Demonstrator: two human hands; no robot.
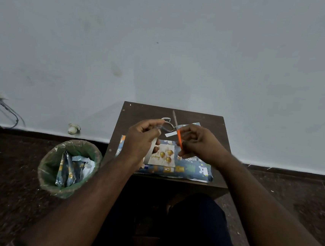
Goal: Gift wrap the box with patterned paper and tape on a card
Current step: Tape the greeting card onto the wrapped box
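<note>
Wrapped box (185, 169) sits flat on the counter (138, 116), long axis 9-to-3, blue animal-print paper, with the balloon card (162, 155) lying toward its 9 o'clock end. Left hand (142, 138) is nearest, right over the card, its grip curled round a tape roll (153, 144). Right hand (199, 142), at the card's 2 o'clock, pinches an orange cutter (179, 138). Scissors (168, 125) at 12, bin (70, 167) off at 8.

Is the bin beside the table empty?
No. The bin on the floor left of the table holds crumpled scraps of patterned paper.
</note>
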